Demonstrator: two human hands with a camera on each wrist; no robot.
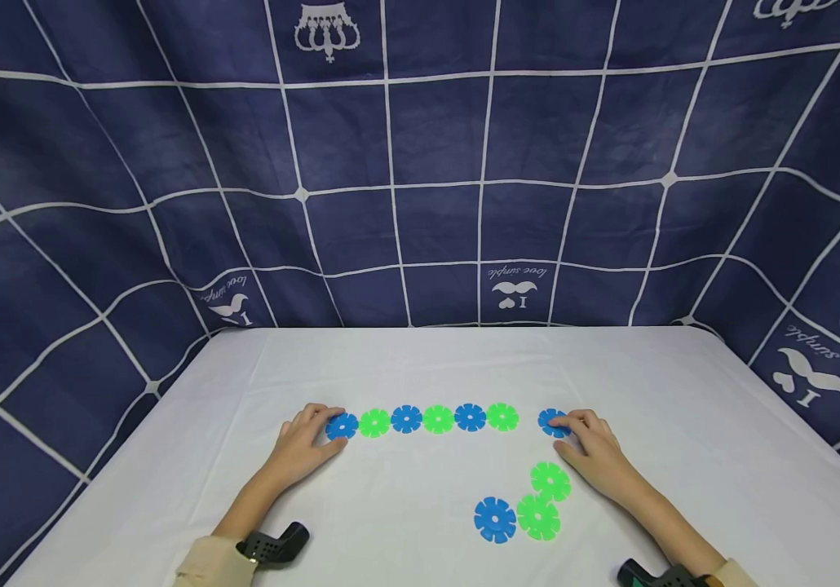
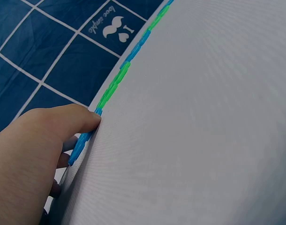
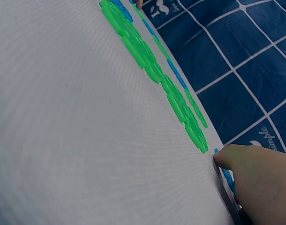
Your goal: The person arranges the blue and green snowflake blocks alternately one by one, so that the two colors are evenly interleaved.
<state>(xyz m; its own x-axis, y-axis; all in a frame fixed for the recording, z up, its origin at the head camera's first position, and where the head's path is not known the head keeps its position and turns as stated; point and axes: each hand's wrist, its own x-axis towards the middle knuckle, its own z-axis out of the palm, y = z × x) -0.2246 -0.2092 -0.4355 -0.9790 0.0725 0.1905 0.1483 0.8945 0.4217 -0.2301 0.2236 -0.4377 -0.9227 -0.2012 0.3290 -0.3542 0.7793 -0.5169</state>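
Notched plastic discs, blue and green by turns, form a row on the white table. At the row's left end my left hand (image 1: 301, 448) holds a blue disc (image 1: 342, 426) between thumb and fingers; in the left wrist view the thumb (image 2: 89, 119) lies at that disc's near edge. Beside it is a green disc (image 1: 374, 423), and another green disc (image 1: 502, 417) ends the row at the right. Past a gap, my right hand (image 1: 596, 456) has its fingertips on a separate blue disc (image 1: 550, 422), thumb at the near side, partly covering it.
Nearer me lie two green discs, one (image 1: 550, 481) behind the other (image 1: 538, 518), and a blue disc (image 1: 495, 520) left of them. A dark blue curtain (image 1: 435, 220) with white lines stands behind the white table (image 1: 391, 359) and along its sides.
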